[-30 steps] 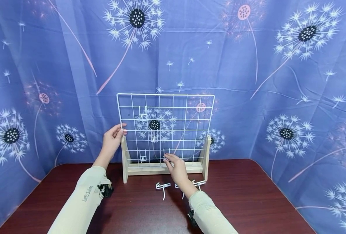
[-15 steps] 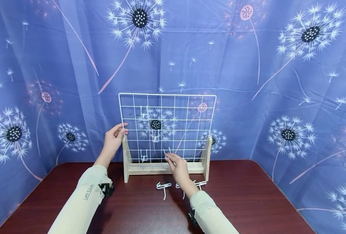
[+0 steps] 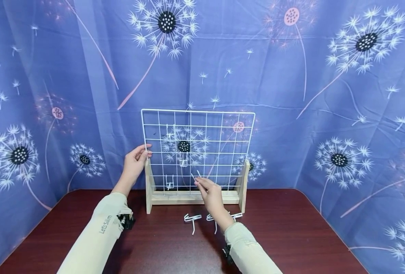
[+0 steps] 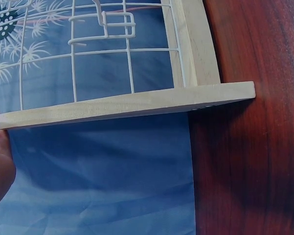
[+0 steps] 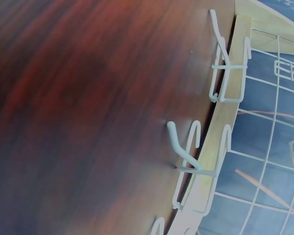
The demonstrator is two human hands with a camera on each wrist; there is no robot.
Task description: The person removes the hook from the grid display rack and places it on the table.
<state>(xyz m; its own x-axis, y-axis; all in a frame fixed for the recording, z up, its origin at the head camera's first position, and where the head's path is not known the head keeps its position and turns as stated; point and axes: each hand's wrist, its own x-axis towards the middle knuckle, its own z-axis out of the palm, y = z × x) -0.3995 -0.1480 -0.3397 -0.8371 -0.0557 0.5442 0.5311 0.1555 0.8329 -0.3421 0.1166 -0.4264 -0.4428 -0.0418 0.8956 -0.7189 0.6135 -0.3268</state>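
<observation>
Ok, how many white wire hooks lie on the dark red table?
3, in a row: left hook, middle hook, right hook; the right forearm partly hides the latter two.

The dark reddish-brown, wood-grained surface (image 3: pixel 291 236) has rounded far corners. A pale wooden stand (image 3: pixel 178 199) occupies its 12 o'clock. From the stand, a white hook (image 3: pixel 192 218) lies at 6 o'clock, a second hook (image 3: pixel 209 218) at 5 and a third hook (image 3: pixel 237 215) at 4, partly hidden.

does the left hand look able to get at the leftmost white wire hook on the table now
Probably yes: nothing covers the leftmost white wire hook on the dark red wooden table, though the left hand would first need to release the white wire grid.
</observation>
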